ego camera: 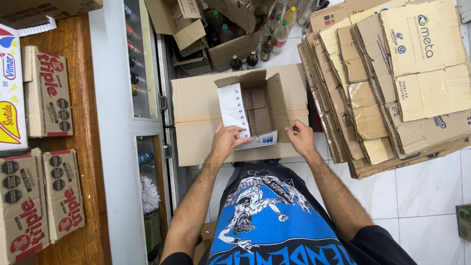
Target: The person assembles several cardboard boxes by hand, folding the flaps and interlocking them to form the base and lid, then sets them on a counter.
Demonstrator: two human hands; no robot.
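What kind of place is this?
Likely a shop's stockroom or back area: a stack of flattened cartons, bottles in open boxes, packaged goods on a wooden counter, and a glass-door cooler.

An open brown cardboard box (265, 105) sits on top of a larger closed cardboard carton (196, 122), straight ahead of the person. The left hand (226, 140) rests at the box's near rim on a white printed flap (234, 110); the right hand (300, 139) is at the near right corner. Right of the box leans a stack of flattened cardboard sheets (392, 83). Behind it stand glass and plastic bottles (267, 41) (some inside another carton). Far left, printed cardboard packs (46, 93) lie on a wooden counter (86, 122).
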